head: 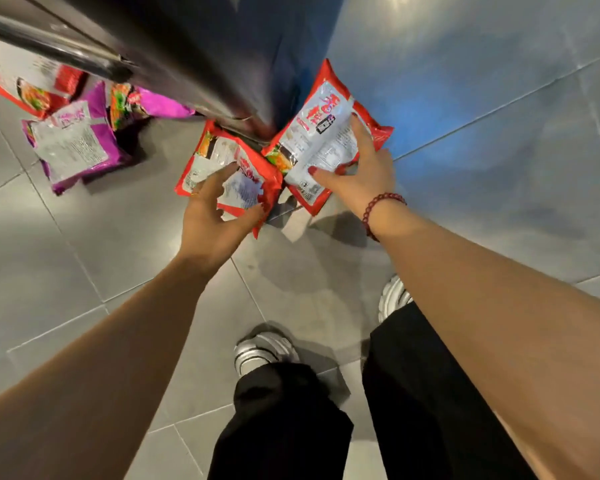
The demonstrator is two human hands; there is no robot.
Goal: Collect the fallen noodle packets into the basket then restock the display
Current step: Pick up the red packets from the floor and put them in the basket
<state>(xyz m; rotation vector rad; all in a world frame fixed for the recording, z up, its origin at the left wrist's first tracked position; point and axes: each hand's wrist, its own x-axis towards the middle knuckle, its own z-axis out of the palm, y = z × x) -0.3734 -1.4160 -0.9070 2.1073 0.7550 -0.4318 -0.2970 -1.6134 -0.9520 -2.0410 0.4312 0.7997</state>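
far red packet (21, 86): on the floor at the left edge, partly under the metal rail (49, 43); blurred.
purple packets (73, 147): two, on the floor just right of the far red packet. The near one lies white back up; the other (146, 103) lies behind it against the display base.
display base (201, 64): dark, glossy, runs from top left down to a corner at centre.
floor (84, 244): grey tiles, pale joints.
left red packet (219, 157): at the display base corner, back face up and crumpled, its right corner meeting the right red packet.
left grip (215, 213): clamped on the left red packet, thumb laid over the top face and fingertips curled round the near edge. Ring on one finger.
right red packet (323, 133): just right of the base corner, white back up, tilted, with its shadow on the tiles below.
right grip (361, 168): clamped on the right red packet, thumb on the near end and fingers spread over the far side.
bracelet (378, 209): dark red beads on the right wrist.
shoes (260, 348): silver; one at bottom centre, the other (392, 296) beside the right forearm.
trousers (284, 420): black, bottom centre.
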